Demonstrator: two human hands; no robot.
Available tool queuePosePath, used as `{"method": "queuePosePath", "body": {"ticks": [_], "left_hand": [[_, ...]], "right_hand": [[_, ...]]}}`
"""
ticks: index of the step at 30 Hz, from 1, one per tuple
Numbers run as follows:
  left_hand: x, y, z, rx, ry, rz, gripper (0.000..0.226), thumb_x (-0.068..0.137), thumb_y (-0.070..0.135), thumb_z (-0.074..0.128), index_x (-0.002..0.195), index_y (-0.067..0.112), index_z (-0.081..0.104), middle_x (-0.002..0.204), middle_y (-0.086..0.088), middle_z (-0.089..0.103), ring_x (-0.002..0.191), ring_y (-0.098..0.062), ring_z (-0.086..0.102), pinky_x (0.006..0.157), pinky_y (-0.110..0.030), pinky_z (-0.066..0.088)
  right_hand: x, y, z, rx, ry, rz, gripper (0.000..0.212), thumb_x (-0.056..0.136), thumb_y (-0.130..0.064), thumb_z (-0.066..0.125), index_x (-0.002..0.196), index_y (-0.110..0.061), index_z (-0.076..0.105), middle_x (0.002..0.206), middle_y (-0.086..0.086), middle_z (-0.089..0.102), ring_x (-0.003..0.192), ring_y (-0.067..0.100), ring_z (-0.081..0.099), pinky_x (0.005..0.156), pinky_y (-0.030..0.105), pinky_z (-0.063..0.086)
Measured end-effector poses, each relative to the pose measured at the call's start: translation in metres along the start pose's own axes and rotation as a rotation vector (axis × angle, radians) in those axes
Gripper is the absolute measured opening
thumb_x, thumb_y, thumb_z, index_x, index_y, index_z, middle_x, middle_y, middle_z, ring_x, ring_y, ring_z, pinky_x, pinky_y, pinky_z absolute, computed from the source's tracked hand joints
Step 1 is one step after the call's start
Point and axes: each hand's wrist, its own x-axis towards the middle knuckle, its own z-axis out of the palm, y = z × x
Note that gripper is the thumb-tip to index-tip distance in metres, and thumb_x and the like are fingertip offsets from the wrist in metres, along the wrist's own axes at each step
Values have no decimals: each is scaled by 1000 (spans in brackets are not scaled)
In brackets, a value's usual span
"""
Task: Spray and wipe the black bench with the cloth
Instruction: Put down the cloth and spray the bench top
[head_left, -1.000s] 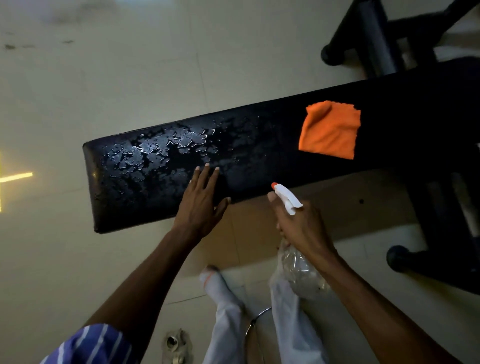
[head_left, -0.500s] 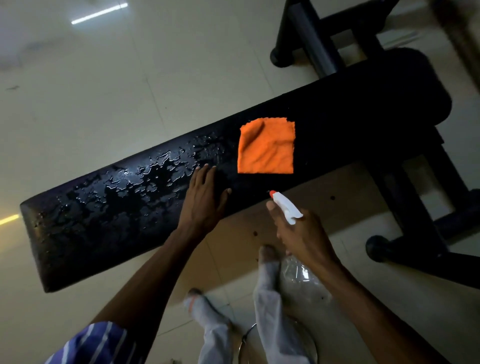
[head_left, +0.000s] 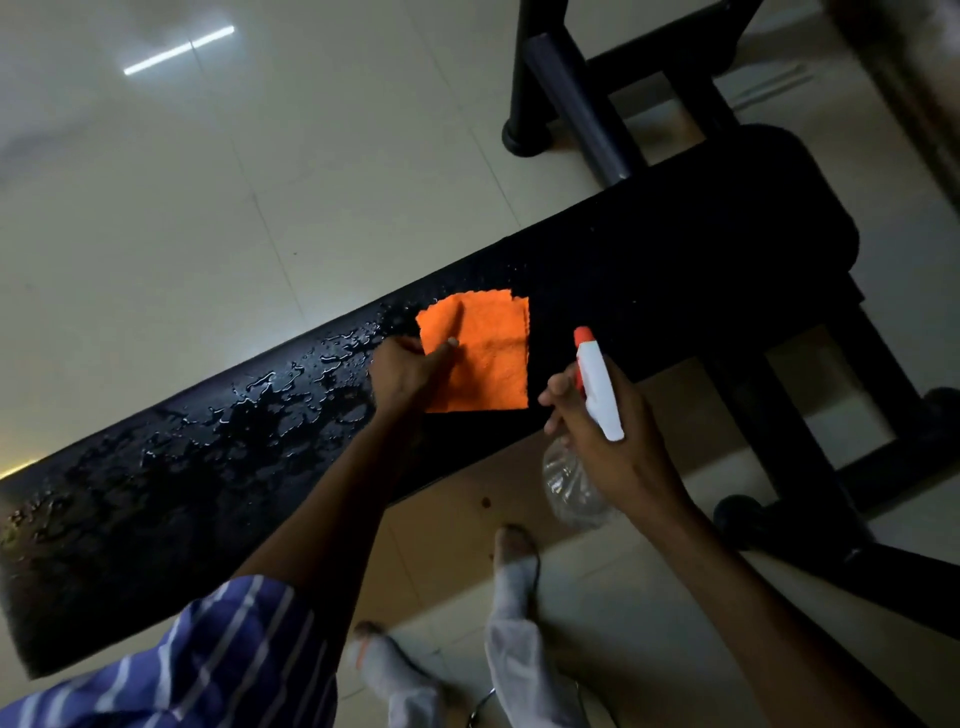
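One black bench (head_left: 649, 270), left half beaded with spray. One orange cloth (head_left: 483, 358) flat mid-bench. Your left hand (head_left: 402, 371) pinches cloth's left edge, fingers curled. Your right hand (head_left: 605, 441) wrapped tight round one spray bottle (head_left: 597, 387), nozzle toward bench.

Pale tiled floor (head_left: 260, 182), glossy, reflecting a strip light (head_left: 179, 50). Brown floor mat (head_left: 457, 525) under the bench. Blue white-striped sleeve (head_left: 208, 660). Light grey trouser legs (head_left: 514, 649).
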Motion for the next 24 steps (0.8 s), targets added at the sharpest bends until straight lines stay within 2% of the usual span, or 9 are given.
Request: {"method": "queuePosePath", "body": {"ticks": [3, 6, 9, 12, 14, 16, 20, 22, 24], "left_hand": [[1, 0, -8, -164, -51, 28, 28, 90, 33, 77, 73, 17, 62, 69, -1, 64, 57, -14, 54, 53, -24, 39], [-11, -3, -29, -277, -79, 111, 26, 91, 32, 77, 77, 19, 59, 73, 2, 64, 65, -13, 59, 56, -25, 46], [-29, -13, -57, -291, -62, 180, 30, 91, 33, 77, 78, 18, 54, 70, 5, 57, 60, -9, 53, 50, -24, 44], [-48, -22, -88, -347, -61, 206, 30, 95, 30, 74, 93, 5, 58, 82, 2, 73, 70, -9, 67, 56, -27, 56], [-59, -28, -105, -349, -57, 209, 26, 96, 31, 71, 104, 9, 61, 101, -3, 77, 85, -12, 74, 65, -27, 58], [-68, -36, -117, -372, -39, 201, 20, 98, 28, 69, 106, 12, 60, 105, -6, 74, 87, -12, 72, 65, -24, 57], [-80, -54, -130, -418, -49, 181, 20, 99, 21, 65, 111, 7, 57, 97, 3, 70, 89, -8, 69, 64, -23, 57], [-83, -62, -135, -441, -65, 165, 19, 99, 22, 64, 112, 10, 57, 95, 9, 72, 89, -3, 71, 64, -22, 58], [-86, -68, -137, -472, -80, 157, 11, 99, 21, 64, 107, 17, 58, 93, 11, 73, 87, 0, 72, 65, -19, 58]], "right_hand": [[23, -9, 5, 26, 23, -35, 68, 79, -89, 59, 98, -24, 61, 89, 13, 72, 76, 33, 71, 81, 65, 58], [44, -23, 15, 27, 28, -117, 64, 86, -82, 60, 99, -19, 61, 95, 12, 70, 84, 35, 71, 82, 63, 59], [60, -37, 31, 1, 20, -207, 39, 93, -67, 64, 99, -29, 57, 100, 10, 69, 87, 33, 71, 84, 57, 60], [75, -44, 48, -5, 6, -252, 23, 97, -45, 68, 100, -26, 55, 98, 8, 68, 87, 30, 73, 82, 46, 61], [82, -44, 56, -26, -4, -268, 29, 99, -33, 71, 105, -8, 58, 102, 11, 68, 93, 29, 72, 85, 43, 62], [84, -40, 62, -44, -16, -255, 34, 98, -28, 74, 110, -1, 57, 106, 10, 67, 99, 26, 72, 88, 39, 61], [78, -25, 70, -101, -48, -192, 44, 92, -25, 79, 116, 4, 56, 117, 22, 64, 110, 38, 69, 99, 55, 58], [73, -23, 72, -168, -24, -207, 47, 91, -22, 83, 120, 2, 57, 120, 16, 65, 112, 26, 67, 100, 48, 57], [69, -19, 71, -214, 11, -245, 65, 84, -23, 90, 130, 2, 52, 113, 1, 64, 107, 1, 64, 99, 26, 55]]}}
